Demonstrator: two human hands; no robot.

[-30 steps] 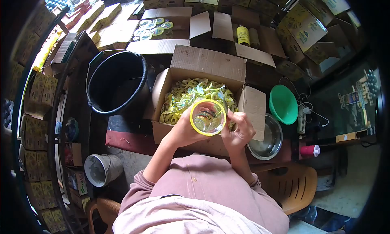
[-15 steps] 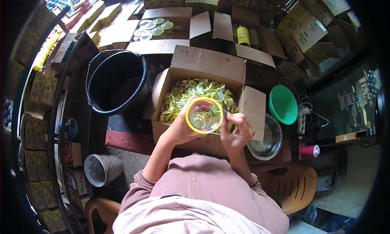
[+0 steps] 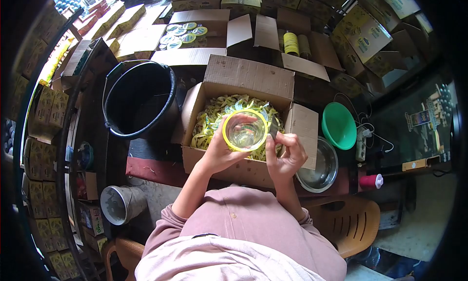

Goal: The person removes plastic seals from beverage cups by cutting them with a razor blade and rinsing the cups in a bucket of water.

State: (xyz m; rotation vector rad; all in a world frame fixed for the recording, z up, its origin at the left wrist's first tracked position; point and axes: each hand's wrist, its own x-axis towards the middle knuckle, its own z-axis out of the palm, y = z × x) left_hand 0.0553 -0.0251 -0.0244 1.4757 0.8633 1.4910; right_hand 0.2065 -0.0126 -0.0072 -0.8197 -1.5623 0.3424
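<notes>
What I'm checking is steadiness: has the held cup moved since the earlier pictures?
Yes. Judged against the carton flap behind it, the cup has moved up the picture, closer to that flap, and slightly left.

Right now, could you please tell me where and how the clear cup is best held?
I'd grip the clear cup around its round outer wall, below the yellow rim, coming from the left, as the left hand does. The mouth faces the camera, so keep it uncovered; the right hand, pinching a dark flat piece, crowds the right side.
</notes>
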